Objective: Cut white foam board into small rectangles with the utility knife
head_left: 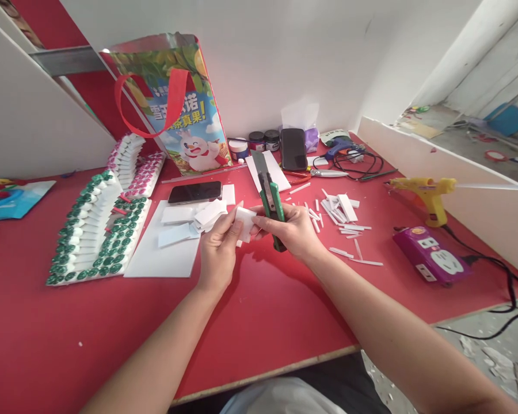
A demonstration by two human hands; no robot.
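Note:
My left hand [221,244] pinches a small white foam piece [245,223] between thumb and fingers. A green and black utility knife [273,201] is gripped in my right hand [296,230], its wide blade out and pointing up and away from me. The right thumb and fingertips also touch the foam piece's right edge. Just beyond my left hand, several cut white pieces [209,214] lie on a white foam sheet [164,264]. Right of my right hand, thin white strips and offcuts [339,210] are scattered over the red table [259,322].
Decorated white foam models [99,230] stand at left beside a printed bag [176,115]. A phone [195,192], scissors [328,173], paint jars [256,141] and another dark phone [293,149] lie farther back. A yellow glue gun [431,192] and purple box [431,256] with cables are at right.

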